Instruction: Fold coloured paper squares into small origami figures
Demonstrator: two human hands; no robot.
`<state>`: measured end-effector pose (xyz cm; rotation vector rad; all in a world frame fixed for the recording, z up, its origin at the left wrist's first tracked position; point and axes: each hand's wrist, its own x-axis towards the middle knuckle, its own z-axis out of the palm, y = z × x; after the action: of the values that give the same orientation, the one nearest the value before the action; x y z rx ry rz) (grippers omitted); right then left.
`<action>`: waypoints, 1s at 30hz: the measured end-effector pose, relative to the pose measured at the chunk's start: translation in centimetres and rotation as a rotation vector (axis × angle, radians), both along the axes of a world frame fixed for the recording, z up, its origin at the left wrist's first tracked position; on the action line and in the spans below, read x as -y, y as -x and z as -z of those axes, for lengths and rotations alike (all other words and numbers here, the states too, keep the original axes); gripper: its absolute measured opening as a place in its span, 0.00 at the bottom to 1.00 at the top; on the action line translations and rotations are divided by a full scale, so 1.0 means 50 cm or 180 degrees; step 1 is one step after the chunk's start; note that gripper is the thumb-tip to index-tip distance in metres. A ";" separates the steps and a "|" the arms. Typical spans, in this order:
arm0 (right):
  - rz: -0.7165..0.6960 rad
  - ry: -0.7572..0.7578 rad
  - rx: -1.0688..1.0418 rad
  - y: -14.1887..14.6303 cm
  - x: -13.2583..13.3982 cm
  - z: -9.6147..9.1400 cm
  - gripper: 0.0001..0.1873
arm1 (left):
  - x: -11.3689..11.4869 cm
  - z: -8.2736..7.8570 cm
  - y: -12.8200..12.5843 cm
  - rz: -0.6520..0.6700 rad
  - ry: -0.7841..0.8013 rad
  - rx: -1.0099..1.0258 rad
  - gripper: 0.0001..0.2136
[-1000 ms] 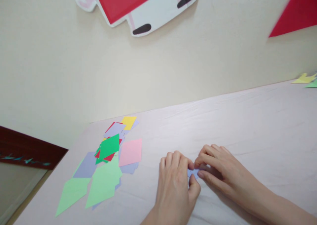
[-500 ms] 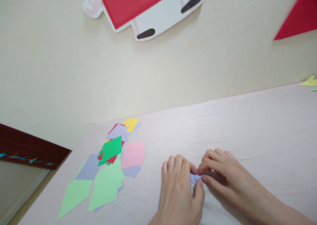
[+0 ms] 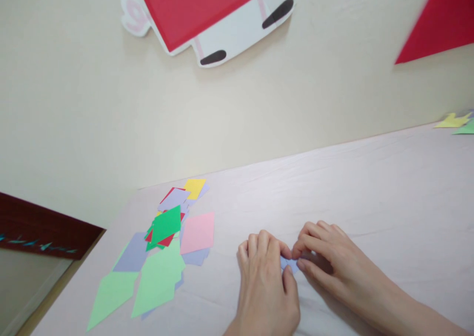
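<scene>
Between my two hands, low in the head view, is a small folded piece of lavender paper [image 3: 289,264] on the pale cloth. My left hand [image 3: 264,277] lies over its left side, the thumb and index finger closed on it and hiding much of it. From the right, my right hand [image 3: 326,254] pinches the other edge between thumb and forefinger. The fingertips of both hands almost meet over the paper, so its full shape is hidden.
To the left lie loose paper sheets: light green [image 3: 159,277], dark green [image 3: 166,225], pink [image 3: 198,233] and yellow [image 3: 195,188]. Folded paper figures [image 3: 452,121] stand at the far right by the wall. A red-and-white decoration [image 3: 207,15] hangs above the table [image 3: 370,188].
The view has shifted slightly to the right. Both hands keep their grip on the lavender paper, with only a slight movement of the fingers around it.
</scene>
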<state>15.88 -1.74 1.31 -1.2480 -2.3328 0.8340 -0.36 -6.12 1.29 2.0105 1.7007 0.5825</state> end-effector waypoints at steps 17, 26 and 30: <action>0.0024 -0.0106 0.0018 0.004 0.003 -0.010 0.13 | 0.002 -0.016 0.001 -0.0010 -0.0038 0.0043 0.13; 0.0083 -0.0099 0.0033 0.007 0.004 -0.016 0.11 | -0.001 -0.017 0.000 -0.0031 -0.0144 -0.0069 0.07; 0.0157 -0.0148 0.0019 0.010 0.006 -0.016 0.09 | -0.003 -0.016 -0.001 0.0005 -0.0131 -0.0245 0.06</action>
<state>15.40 -2.02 2.10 -1.2848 -2.3031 0.7565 -0.31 -5.95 2.08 2.0876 1.7447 0.5504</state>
